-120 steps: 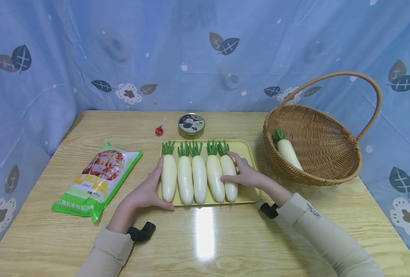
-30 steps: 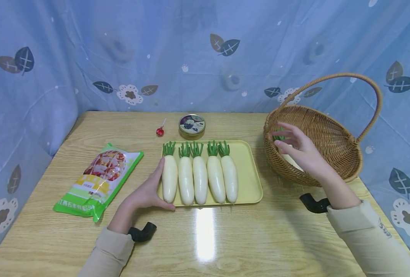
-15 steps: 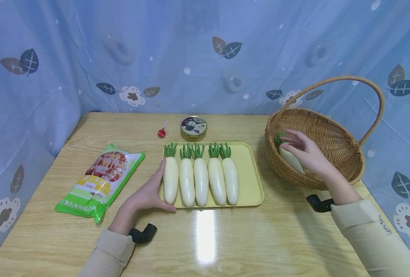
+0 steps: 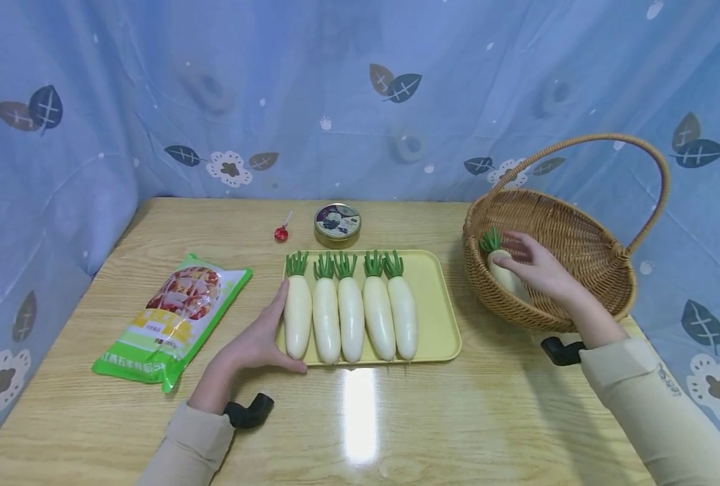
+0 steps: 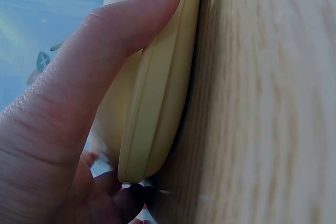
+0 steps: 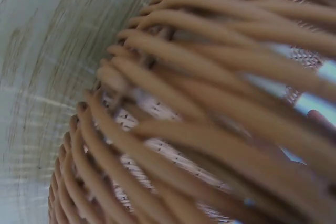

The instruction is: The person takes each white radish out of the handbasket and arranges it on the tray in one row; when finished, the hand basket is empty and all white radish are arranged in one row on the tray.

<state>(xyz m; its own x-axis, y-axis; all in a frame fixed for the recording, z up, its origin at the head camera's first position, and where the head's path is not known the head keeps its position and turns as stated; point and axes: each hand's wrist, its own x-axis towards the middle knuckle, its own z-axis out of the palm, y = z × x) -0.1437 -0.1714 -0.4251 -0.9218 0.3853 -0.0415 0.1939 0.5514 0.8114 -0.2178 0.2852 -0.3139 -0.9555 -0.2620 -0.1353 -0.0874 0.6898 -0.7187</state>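
Observation:
In the head view, several white radishes (image 4: 351,317) with green tops lie side by side on a yellow tray (image 4: 435,304). My left hand (image 4: 256,341) grips the tray's front left corner. Its thumb (image 5: 126,17) presses along the front rim in the left wrist view, fingers reaching round the left side. On the right, my right hand (image 4: 538,270) reaches into a wicker basket (image 4: 572,243) and holds a single white radish (image 4: 508,280) near its green top, thumb on the near side. Basket weave (image 6: 173,103) fills most of the right wrist view, which hides most of that hand.
A green and white food bag (image 4: 174,320) lies left of the tray. Behind the tray are a red lollipop (image 4: 281,233) and a round tin (image 4: 337,223). The basket's tall handle (image 4: 657,162) arches at the right. A blue curtain (image 4: 335,101) hangs behind the table.
My right hand has left the rightmost radish on the tray, moved right into the basket and taken hold of the radish there. My left hand stays at the tray corner.

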